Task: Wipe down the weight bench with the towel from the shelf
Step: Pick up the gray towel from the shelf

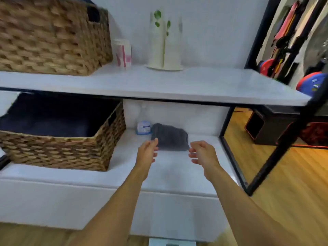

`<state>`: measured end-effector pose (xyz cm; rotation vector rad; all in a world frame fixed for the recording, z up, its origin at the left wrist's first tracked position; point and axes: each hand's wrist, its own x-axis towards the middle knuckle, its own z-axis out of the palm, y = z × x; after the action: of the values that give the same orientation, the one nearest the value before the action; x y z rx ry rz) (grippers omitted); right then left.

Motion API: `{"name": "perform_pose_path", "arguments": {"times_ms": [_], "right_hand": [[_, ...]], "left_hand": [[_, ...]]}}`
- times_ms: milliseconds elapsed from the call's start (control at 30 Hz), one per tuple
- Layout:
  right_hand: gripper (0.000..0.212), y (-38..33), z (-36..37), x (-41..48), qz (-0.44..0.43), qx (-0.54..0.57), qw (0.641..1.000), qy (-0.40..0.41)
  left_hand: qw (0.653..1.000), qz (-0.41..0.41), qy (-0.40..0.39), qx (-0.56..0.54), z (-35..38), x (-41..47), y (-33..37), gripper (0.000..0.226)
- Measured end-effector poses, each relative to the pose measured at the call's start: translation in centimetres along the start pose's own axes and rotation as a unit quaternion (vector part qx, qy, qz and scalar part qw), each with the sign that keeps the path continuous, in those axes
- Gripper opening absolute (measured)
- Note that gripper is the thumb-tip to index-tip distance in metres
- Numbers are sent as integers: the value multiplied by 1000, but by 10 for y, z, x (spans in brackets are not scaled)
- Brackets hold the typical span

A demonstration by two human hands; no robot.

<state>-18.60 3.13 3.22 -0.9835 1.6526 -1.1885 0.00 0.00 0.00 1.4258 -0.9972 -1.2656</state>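
A folded dark grey towel [171,137] lies at the back of the lower white shelf [170,173], against the wall. My left hand [148,151] reaches in with fingers apart, its fingertips at the towel's front left corner. My right hand [202,152] is open too, just off the towel's front right corner. Neither hand holds anything. The weight bench is not in view.
A wicker basket [58,150] with dark cloth stands left on the lower shelf. A small blue-labelled bottle [143,127] sits just left of the towel. The upper shelf [159,84] carries another basket [51,36], a pink-striped can and a white vase. A black frame post [225,125] stands right.
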Motion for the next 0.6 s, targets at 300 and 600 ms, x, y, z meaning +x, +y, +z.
{"name": "perform_pose_path", "arguments": {"times_ms": [300,600], "right_hand": [[42,138,53,193,-84,-54,995,19],[35,142,66,232,-55,-164,985,20]], "left_hand": [[995,89,37,21,49,197,-116,41],[997,43,2,71,55,215,-110,37]]}}
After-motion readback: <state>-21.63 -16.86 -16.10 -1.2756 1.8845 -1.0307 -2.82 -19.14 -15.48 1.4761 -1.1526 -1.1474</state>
